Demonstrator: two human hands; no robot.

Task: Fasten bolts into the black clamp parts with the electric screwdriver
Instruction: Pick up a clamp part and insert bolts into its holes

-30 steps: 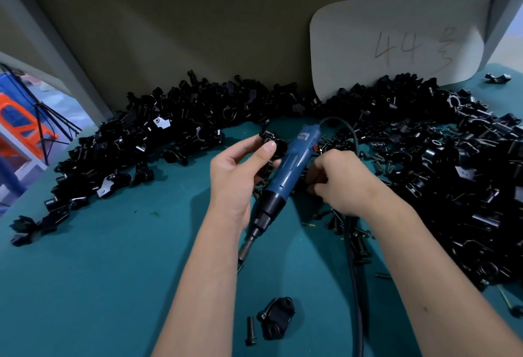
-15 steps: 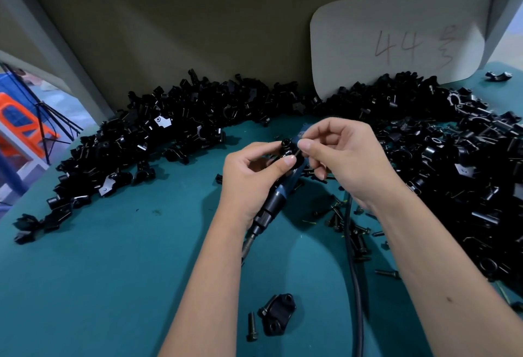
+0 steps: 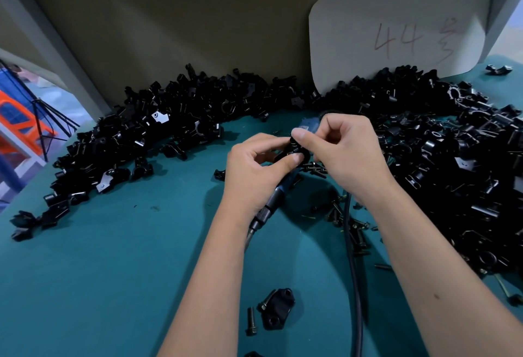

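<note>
Pinching one black clamp part (image 3: 294, 150), both hands (image 3: 305, 158) (teal mat (image 3: 113, 271) open nearside).

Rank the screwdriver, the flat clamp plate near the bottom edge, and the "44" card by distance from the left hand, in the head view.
From the left hand:
1. Screwdriver, just beneath it.
2. Clamp plate, below, near edge.
3. Card, upper right, against the wall.

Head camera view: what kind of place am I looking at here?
Most likely a small factory assembly bench. Heaps of identical black clamp parts ring a teal worktable, loose bolts lie scattered, and a corded electric screwdriver lies under the hands.
</note>
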